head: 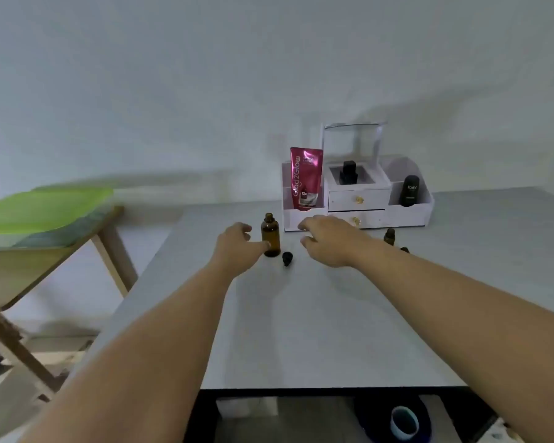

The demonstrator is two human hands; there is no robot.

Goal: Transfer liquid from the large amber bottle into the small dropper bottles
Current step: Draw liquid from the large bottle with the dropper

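Both bare forearms are reaching out from the bottom of the head view across the grey table (301, 330), and only this one view is on offer. Furthest forward on the left, the left hand (237, 246) is sitting just beside the large amber bottle (270, 236), its fingers loosely curled and a fingertip seeming to touch the bottle's lower side; it is not wrapping the glass, so it is gripping nothing that I can see. That bottle is standing upright with its neck uncapped, and its black cap (287, 258), probably the dropper top, is lying on the table just in front and to the right of it. The right hand (328, 239) is hovering palm down to the right of the bottle, fingers half spread and empty, in front of the white organiser (410, 215) that is holding a pink pouch (306, 177) and a dark tube. Beyond the right forearm, a small dropper bottle (389, 235) is standing near the organiser's front, and a second dark item just behind the arm is too hidden to name. Judging by this, the step in hand is the opening set-up, with pouring not yet begun. Next, the left hand is needing a firm wrap around the large bottle while the right is fetching a small one and freeing its top.
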